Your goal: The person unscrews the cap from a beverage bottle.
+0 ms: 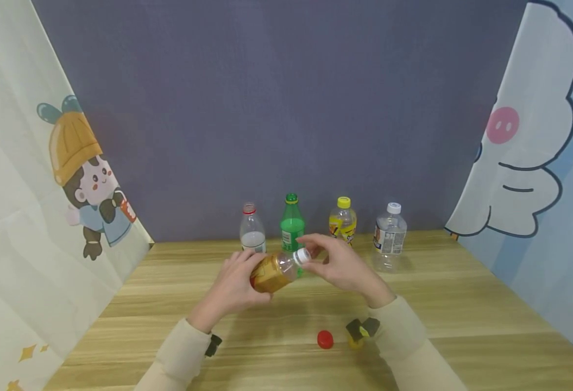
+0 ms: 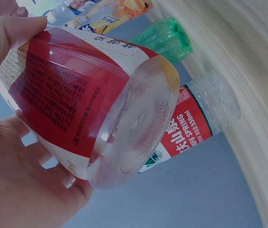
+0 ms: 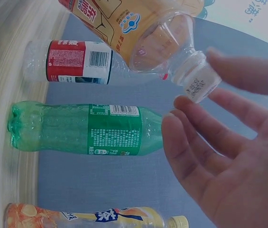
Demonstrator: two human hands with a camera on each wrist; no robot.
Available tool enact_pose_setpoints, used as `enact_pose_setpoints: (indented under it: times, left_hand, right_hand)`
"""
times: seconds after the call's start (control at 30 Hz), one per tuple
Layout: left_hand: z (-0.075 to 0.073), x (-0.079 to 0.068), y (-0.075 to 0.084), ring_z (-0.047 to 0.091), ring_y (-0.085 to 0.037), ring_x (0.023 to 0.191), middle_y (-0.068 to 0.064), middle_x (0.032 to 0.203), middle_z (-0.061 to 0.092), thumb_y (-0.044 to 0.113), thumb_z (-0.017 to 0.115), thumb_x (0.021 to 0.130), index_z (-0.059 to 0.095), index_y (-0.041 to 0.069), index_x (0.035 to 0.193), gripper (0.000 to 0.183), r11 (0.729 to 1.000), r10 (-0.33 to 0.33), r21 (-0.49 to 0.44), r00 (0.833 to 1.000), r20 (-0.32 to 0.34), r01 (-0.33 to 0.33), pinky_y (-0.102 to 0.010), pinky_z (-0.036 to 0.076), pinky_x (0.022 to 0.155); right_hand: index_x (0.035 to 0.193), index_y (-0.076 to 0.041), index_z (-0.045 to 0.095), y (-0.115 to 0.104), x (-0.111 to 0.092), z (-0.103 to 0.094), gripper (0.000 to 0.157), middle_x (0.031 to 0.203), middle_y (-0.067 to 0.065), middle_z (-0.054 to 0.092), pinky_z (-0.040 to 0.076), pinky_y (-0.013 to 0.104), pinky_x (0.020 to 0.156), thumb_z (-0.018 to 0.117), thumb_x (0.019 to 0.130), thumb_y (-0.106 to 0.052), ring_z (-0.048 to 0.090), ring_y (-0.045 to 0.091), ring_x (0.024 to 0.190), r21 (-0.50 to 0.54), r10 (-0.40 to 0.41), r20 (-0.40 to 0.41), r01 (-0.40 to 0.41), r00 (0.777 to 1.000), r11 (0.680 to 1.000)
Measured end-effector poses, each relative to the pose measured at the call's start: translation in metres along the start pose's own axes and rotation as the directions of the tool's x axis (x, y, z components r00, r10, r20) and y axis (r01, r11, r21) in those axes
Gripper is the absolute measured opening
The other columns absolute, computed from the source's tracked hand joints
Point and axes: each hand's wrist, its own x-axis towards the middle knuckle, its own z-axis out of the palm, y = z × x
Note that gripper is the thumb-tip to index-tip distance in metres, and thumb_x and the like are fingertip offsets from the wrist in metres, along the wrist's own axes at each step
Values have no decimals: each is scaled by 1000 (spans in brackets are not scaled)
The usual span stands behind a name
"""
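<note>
My left hand (image 1: 237, 279) grips a clear plastic bottle (image 1: 272, 273) with an orange and red label round its body. The bottle is tilted above the table, its neck up to the right and its base facing the left wrist camera. On its neck sits a white cap (image 3: 201, 84). My right hand (image 1: 342, 266) pinches this cap between thumb and fingertips; the other fingers spread loosely beside it. Behind the hands stand a green bottle (image 3: 77, 128) and a clear bottle (image 2: 198, 116) with a red label, both partly covered in the head view.
Farther right stand a yellow-labelled bottle (image 1: 343, 220) with a yellow cap and a clear bottle (image 1: 390, 239) with a white cap. A loose red cap (image 1: 325, 339) lies on the wooden table (image 1: 462, 326). Beside it, a yellow cap (image 1: 356, 343) is partly hidden by the right wrist camera.
</note>
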Motion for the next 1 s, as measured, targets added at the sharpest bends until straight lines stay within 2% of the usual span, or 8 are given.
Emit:
enact_pose_setpoints:
  times: [0.1,0.17,0.3,0.43,0.6,1.0]
  left_hand:
    - [0,0,-1,49,-22,105,1,119,58,38,88,62,63,16,132,78,1000,0,-1,1000,-6,0,-40,39,83]
    - [0,0,-1,49,-23,105,1,118,58,38,87,62,63,16,132,77,1000,3,0,1000,-9,-3,-40,39,83]
    - [0,0,0,49,-22,104,1,118,58,40,86,62,63,16,132,78,1000,8,4,1000,-6,-8,-40,39,82]
    - [0,0,0,49,-22,103,1,118,58,38,88,63,63,16,132,78,1000,10,-2,1000,-3,-10,-40,39,82]
    - [1,0,0,48,-21,100,1,116,57,37,88,62,63,16,132,77,1000,11,0,1000,-6,-11,-39,39,80]
    - [2,1,-2,47,-20,101,2,117,57,38,87,62,63,16,132,77,1000,5,-12,1000,-9,-5,-39,38,81]
  right_hand:
    - [139,-9,58,-1,0,0,52,107,1,68,54,35,82,76,92,-25,63,17,98,12,68,-14,-68,998,998]
    - [135,-8,61,-1,1,0,50,106,1,69,54,36,82,74,93,-32,63,17,96,13,119,-40,-119,992,993]
    - [114,-6,72,-1,2,2,40,93,2,72,55,35,73,69,95,-42,65,18,83,29,196,-83,-195,977,980]
    - [99,-6,75,-1,3,4,38,81,5,71,55,33,64,68,96,-43,66,22,73,62,227,-78,-223,971,973]
    - [101,-7,75,-1,3,6,31,83,1,70,55,33,64,71,95,-37,65,20,74,53,213,-79,-209,974,976]
    - [108,-10,73,2,3,7,23,88,-5,68,54,34,74,74,93,-27,62,14,83,7,96,-89,-96,991,995]
